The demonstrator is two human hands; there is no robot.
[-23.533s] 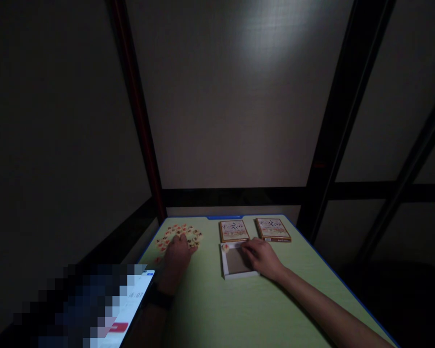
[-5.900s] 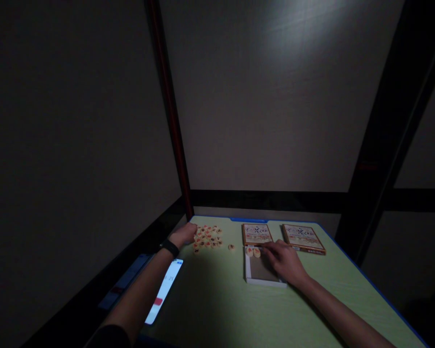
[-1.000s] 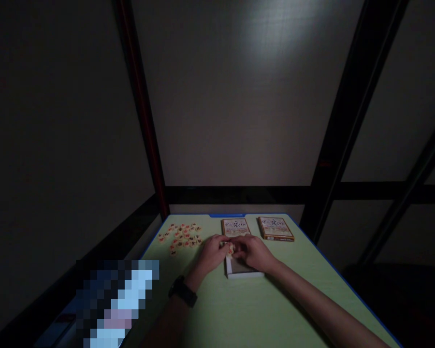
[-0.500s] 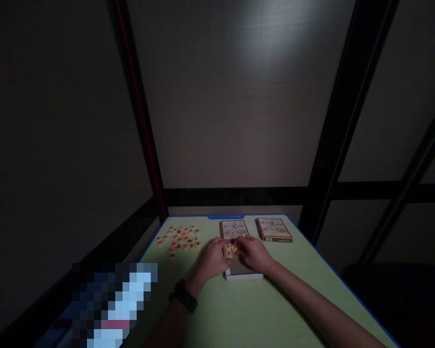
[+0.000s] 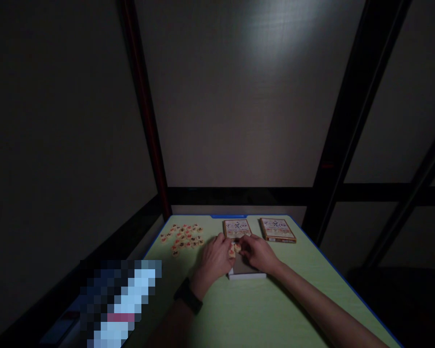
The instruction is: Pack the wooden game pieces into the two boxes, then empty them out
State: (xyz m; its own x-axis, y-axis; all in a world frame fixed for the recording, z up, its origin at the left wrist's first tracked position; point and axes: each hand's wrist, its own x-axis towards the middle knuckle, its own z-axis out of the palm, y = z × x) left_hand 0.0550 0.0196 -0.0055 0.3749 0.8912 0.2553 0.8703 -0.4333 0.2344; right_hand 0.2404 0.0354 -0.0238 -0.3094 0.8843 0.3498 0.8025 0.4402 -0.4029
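Showing red marks, pale round pieces (image 5: 232, 252) are sitting inside the white-edged box (image 5: 247, 276), between the left grip (image 5: 216, 255) and right grip (image 5: 261, 254); whether either is clasping one is hard to see.

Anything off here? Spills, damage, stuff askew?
Only the pixelated patch at lower left: coarse blocks hide detail there. Otherwise nothing stands out; the loose round pieces lie clustered on the table, too small to check for damage.
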